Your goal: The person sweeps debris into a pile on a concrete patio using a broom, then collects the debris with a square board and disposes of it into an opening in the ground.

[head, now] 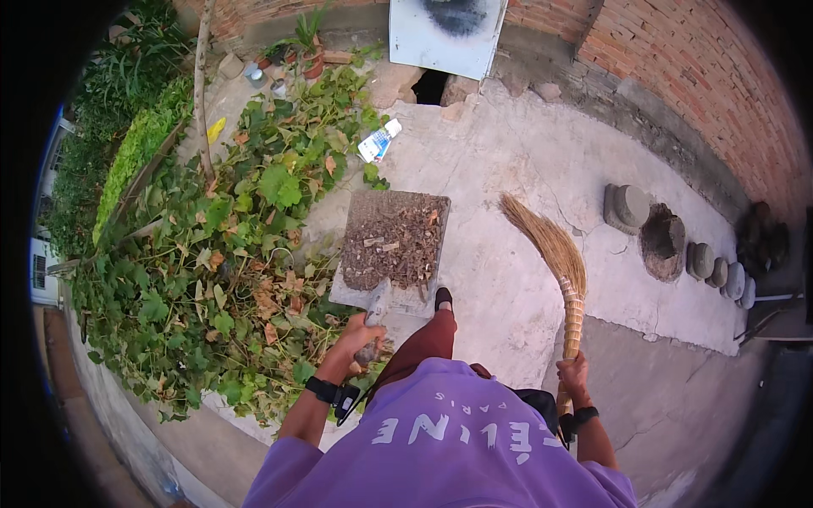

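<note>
My left hand (362,336) grips the short, rough handle (377,311) of a square dustpan (340,293). Dry brown leaf debris (395,247) covers most of the pan, with a few pale chips lying on top. In my right hand (574,373) is a straw broom (570,298), held by its bound handle. Its bristles point forward and bend to the left, apart from the dustpan. A gap of pale concrete separates the bristle tips from the pan's right edge.
Leafy vines (254,267) spread along the left. Beyond the pan lies a white plastic bottle (380,141), near a dark hole (430,87) under a white panel (444,38). Round stones (627,206) and a hollowed stone (662,242) stand at right, before a brick wall (698,89).
</note>
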A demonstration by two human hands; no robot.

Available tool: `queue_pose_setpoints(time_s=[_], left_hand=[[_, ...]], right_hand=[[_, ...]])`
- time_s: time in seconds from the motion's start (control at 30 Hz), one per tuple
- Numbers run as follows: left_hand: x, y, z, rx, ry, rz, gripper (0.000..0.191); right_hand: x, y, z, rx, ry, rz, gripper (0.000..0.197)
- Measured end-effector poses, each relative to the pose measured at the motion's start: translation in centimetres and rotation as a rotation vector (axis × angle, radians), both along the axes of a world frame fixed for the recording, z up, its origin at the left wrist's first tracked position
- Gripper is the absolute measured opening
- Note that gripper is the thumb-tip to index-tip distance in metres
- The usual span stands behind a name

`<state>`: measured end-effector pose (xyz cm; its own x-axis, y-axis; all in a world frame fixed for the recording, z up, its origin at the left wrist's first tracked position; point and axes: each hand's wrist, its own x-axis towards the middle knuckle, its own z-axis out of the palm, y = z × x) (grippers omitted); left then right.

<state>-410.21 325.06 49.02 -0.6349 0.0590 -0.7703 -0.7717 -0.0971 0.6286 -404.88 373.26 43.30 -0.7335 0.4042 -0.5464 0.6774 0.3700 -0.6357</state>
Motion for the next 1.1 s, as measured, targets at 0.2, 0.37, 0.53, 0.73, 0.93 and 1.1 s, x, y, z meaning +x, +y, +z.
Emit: queue_pose_setpoints(time_s=[0.2,0.37,0.53,0.73,0.93,1.1], left_hand=[[-16.6,-0.2,-0.5,0.015,0.015,-0.033,0.008],[-29.2,1.0,-1.1,-0.025,0.012,-0.035,0.007],[-41.1,2.5,-4.1,-0.009,-0.033,-0.055,0.007],[-53.5,3.5,-6.8,0.084,-0.136,0.042,0.01],[-66.9,3.2,-10.4,0.134,-0.135,-0.032,0.01],[-77.3,0.3,-15.9,0.189,-0.19,-0.089,0.012]], right_hand=[[-12.5,-1.0,1.4,0.014,-0.015,-0.005,0.029],[-22.0,-0.2,1.0,-0.03,-0.047,-0.051,0.027],[-33.8,1.3,-0.7,-0.007,-0.077,-0.048,0.027],[-48.3,0.5,1.6,-0.043,-0.185,-0.087,0.028],[-57.9,1.0,2.3,0.018,-0.21,-0.059,0.029],[-63.1,-2.7,3.1,0.022,-0.273,-0.133,0.026]])
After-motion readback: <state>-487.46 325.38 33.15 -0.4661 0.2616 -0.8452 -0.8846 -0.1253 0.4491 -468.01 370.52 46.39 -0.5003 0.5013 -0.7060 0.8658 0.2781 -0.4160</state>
